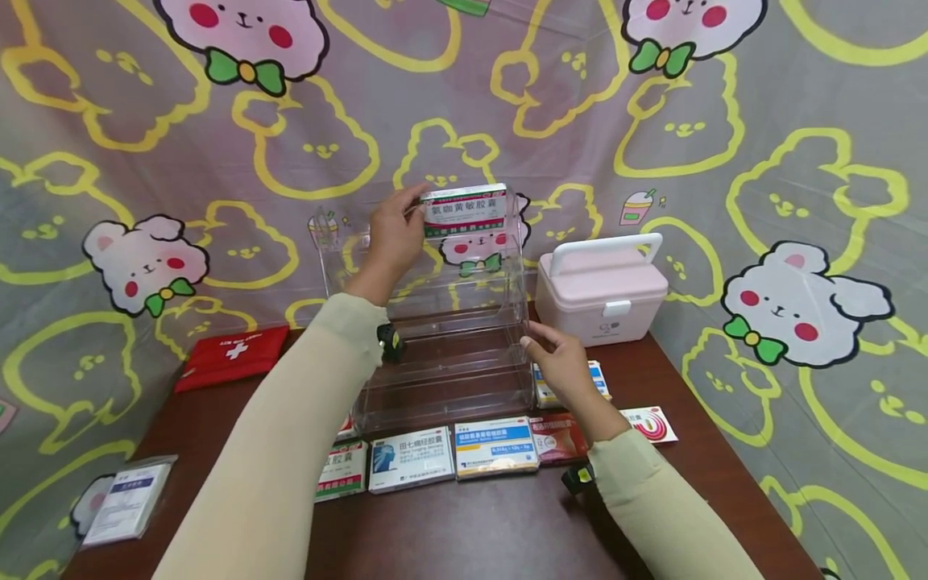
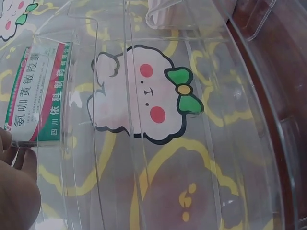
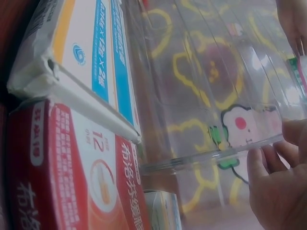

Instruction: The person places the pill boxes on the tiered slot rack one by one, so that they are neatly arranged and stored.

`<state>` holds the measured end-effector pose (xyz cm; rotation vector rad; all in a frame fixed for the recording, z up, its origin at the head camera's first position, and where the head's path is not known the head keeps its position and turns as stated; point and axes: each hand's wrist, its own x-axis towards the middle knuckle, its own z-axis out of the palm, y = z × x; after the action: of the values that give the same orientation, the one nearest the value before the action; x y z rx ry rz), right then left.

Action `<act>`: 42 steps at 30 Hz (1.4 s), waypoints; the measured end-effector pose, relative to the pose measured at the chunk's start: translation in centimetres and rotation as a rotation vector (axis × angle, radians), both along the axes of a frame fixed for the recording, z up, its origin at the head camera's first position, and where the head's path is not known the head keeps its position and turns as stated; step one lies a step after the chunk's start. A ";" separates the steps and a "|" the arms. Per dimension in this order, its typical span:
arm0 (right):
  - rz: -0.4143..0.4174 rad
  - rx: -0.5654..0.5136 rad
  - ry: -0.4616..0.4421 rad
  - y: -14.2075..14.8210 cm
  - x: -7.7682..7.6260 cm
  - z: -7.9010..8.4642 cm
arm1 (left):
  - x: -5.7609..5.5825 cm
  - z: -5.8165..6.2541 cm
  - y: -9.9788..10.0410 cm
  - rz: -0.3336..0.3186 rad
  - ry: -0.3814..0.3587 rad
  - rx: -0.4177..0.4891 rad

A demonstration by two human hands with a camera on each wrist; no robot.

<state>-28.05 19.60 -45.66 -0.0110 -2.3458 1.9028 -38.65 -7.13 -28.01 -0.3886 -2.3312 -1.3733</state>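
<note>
"Medicine box with green and red bands: where do you find it in the head view?"

"It is at the top tier of the clear rack, which stands toward the far edge of the worktop. Its printed face looks to the person. The left grip pinches its left end."

"And the right grip?"

"It holds the right side of the rack, lower down. I find this sensible: one steadies, the other places. The pink case is near the worktop's far right corner, the red pouch near the far left corner."

"What does the left wrist view add?"

"There the fingers are at one end of the box only, so the other end could dip, I think. Better to keep it level and parallel to the tier. Whether its bottom rests there, I cannot tell."

"And the right wrist view?"

"Thumb and fingers pinch the clear side edge. The red box and the blue-and-white box are close by. I would hold the rack lightly, because thin plastic may bend, and release the left fingers only when the box stands by itself."
</note>
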 end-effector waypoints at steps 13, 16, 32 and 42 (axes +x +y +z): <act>0.006 -0.006 0.008 -0.1 -0.3 0.0 | 3.2 -2.1 -4.4 0.042 0.105 0.124; 0.010 0.004 0.004 -0.1 -0.4 0.1 | 5.2 -2.8 -6.3 0.015 0.137 0.140; 0.001 -0.033 0.004 -0.2 -0.2 0.3 | 15.4 -11.2 -20.4 0.035 -0.266 -0.309; 0.004 -0.033 0.006 -0.4 -0.2 0.1 | 16.3 -17.4 -26.6 -0.046 -0.601 -0.525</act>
<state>-28.29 19.19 -45.61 -0.0035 -2.3121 1.9406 -22.33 -33.78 -45.37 -0.1856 -3.2041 -0.9606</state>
